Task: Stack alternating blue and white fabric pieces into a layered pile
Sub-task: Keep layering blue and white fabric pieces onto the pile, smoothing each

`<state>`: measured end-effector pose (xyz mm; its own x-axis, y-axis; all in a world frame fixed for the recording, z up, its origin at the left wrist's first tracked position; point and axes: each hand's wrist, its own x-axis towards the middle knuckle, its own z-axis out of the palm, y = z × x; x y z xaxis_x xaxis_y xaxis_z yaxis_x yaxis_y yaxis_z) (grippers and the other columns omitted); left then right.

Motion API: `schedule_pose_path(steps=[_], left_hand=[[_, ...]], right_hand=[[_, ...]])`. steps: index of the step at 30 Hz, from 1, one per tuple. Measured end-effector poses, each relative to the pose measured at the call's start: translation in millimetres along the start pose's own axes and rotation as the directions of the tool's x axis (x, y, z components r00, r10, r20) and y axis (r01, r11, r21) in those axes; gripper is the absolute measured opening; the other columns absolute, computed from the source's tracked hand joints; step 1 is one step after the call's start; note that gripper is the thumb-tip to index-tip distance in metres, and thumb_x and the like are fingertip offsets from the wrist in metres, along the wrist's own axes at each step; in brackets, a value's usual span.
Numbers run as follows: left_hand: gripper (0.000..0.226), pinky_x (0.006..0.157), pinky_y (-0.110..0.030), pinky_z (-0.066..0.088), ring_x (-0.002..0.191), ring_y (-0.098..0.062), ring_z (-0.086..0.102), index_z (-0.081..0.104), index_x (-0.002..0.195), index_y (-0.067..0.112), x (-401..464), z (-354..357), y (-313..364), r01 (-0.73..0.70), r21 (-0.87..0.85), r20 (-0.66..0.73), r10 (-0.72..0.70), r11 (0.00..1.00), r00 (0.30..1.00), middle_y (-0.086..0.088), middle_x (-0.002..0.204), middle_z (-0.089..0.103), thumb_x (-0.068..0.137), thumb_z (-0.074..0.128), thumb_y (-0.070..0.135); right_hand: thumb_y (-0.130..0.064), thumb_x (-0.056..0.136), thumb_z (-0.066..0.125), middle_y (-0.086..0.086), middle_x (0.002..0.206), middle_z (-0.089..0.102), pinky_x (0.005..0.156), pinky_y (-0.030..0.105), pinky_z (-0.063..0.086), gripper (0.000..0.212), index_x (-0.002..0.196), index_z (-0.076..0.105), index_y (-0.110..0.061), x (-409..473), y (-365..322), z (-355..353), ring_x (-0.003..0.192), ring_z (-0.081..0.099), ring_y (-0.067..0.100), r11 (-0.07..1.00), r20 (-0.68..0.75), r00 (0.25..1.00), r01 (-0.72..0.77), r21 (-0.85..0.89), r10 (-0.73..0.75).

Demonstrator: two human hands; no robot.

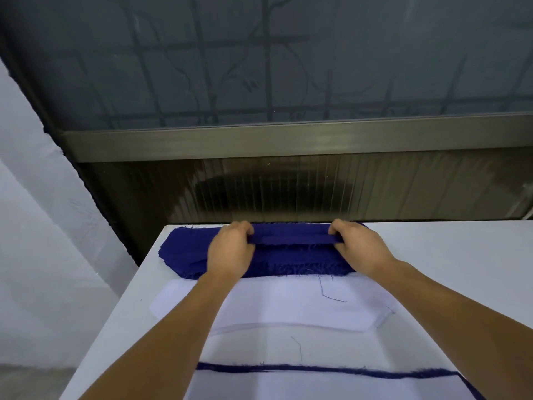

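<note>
Left hand (230, 249): reaches to the far end of the table (461, 269); its fingers (243, 228) are curled round the left end of a blue piece (291, 239), thumb below the fold, fingertips over its far edge.
Right hand (359, 246): mirrors the left, fingers (341, 226) curled and pinching the right end of the same blue piece.
Blue piece: a narrow band stretched between the two hands, raised slightly off the blue pile (184, 252) beneath; whether it is folded or bunched I cannot tell.
Blue pile: several dark blue layers with frayed edges, at the table's far edge, extending past the left hand to the left; both hands lie over it.
White pieces (288, 304): flat on the table just nearer than the blue pile, under the forearms, touching or almost touching its frayed near edge.
Layered pile (331, 385): nearest the camera, white on top with a thin blue edge showing along its far side and right corner.
Loose threads (326, 293): dark blue, lying on the white pieces.
Window (274, 67): dark glass with a metal sill, behind the table.
</note>
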<state>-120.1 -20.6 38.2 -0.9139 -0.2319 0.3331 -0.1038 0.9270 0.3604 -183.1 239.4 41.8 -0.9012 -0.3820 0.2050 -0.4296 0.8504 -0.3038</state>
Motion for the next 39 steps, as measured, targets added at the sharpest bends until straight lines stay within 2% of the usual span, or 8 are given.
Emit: schedule_pose_path(steps=[3,8,13,18,23,28,33,39], left_hand=[[0.021,0.077,-0.026,0.049,0.094,-0.015,0.058,0.062,0.11,0.024,-10.4,-21.3,-26.8,0.032,0.06,-0.03,-0.03,0.998,0.999,0.002,0.111,0.063,0.092,0.058,0.015],[0.024,0.084,-0.022,0.043,0.094,-0.01,0.054,0.065,0.11,0.026,-69.0,-58.7,-40.2,-0.195,0.145,0.02,0.194,0.97,0.981,0.008,0.105,0.064,0.087,0.065,0.019],[0.043,0.07,-0.019,0.041,0.068,-0.014,0.06,0.071,0.081,0.02,-157.1,-79.7,-45.3,-0.395,0.104,0.086,0.387,0.913,0.918,0.008,0.079,0.065,0.047,0.088,0.001],[0.035,0.068,-0.021,0.038,0.076,-0.006,0.047,0.074,0.075,0.017,-207.0,-72.8,-63.6,-0.491,0.071,0.027,0.49,0.868,0.871,0.006,0.078,0.066,0.042,0.074,0.005],[0.042,0.071,-0.022,0.039,0.082,-0.008,0.048,0.074,0.073,0.013,-222.9,-74.3,-71.9,-0.473,0.044,-0.015,0.474,0.88,0.881,-0.001,0.08,0.068,0.032,0.075,0.002],[0.07,0.077,-0.021,0.042,0.092,-0.006,0.051,0.073,0.07,0.016,-236.8,-73.1,-74.2,-0.464,0.05,0.042,0.462,0.884,0.886,0.003,0.09,0.071,0.005,0.074,-0.01],[0.069,0.08,-0.015,0.042,0.095,-0.002,0.052,0.07,0.071,0.019,-242.3,-71.4,-75.9,-0.404,-0.007,0.075,0.403,0.915,0.912,0.008,0.096,0.07,0.009,0.076,-0.01],[0.068,0.095,-0.001,0.025,0.098,-0.003,0.047,0.069,0.074,0.017,-230.4,-63.8,-86.0,-0.226,-0.083,0.006,0.227,0.971,0.974,0.006,0.1,0.067,0.022,0.058,-0.025]], right_hand=[[-0.016,0.092,0.054,-0.01,0.101,0.057,0.068,0.018,0.038,0.016,0.101,0.052,-0.029,-17.6,-3.6,-9.5,0.083,0.05,0.01,0.999,-0.045,0.998,0.043,-0.028,-0.044],[-0.011,0.083,0.064,-0.008,0.103,0.064,0.078,0.022,0.044,0.025,0.106,0.063,-0.021,-85.5,-2.9,-26.8,0.092,0.058,0.014,0.986,-0.055,0.988,0.136,-0.096,-0.142],[0.005,0.049,0.084,-0.01,0.085,0.066,0.068,0.018,0.046,0.047,0.085,0.068,-0.02,-189.3,7.8,-31.9,0.073,0.062,0.012,0.982,-0.095,0.978,0.183,-0.042,-0.186],[0.0,0.048,0.06,-0.013,0.086,0.067,0.081,0.003,0.035,0.043,0.082,0.069,-0.025,-248.6,9.5,-29.1,0.081,0.051,-0.004,0.978,-0.113,0.975,0.2,0.06,-0.192],[0.0,0.055,0.048,-0.01,0.092,0.07,0.09,0.003,0.029,0.037,0.076,0.074,-0.017,-261.4,2.4,-25.4,0.091,0.051,-0.001,0.977,-0.157,0.966,0.212,0.021,-0.206],[-0.016,0.064,0.035,-0.01,0.097,0.069,0.093,0.008,0.028,0.042,0.077,0.074,-0.022,-272.4,2.1,-16.4,0.095,0.05,0.001,0.977,-0.148,0.966,0.212,-0.011,-0.212],[-0.016,0.063,0.035,-0.009,0.096,0.07,0.094,0.008,0.027,0.043,0.077,0.075,-0.02,-273.3,4.8,-14.2,0.095,0.05,0.002,0.979,-0.153,0.967,0.199,-0.04,-0.203],[-0.006,0.054,0.047,-0.01,0.096,0.069,0.092,0.007,0.026,0.043,0.086,0.065,-0.028,-272.0,2.1,-19.8,0.093,0.05,0.003,0.982,-0.147,0.972,0.188,0.01,-0.184]])
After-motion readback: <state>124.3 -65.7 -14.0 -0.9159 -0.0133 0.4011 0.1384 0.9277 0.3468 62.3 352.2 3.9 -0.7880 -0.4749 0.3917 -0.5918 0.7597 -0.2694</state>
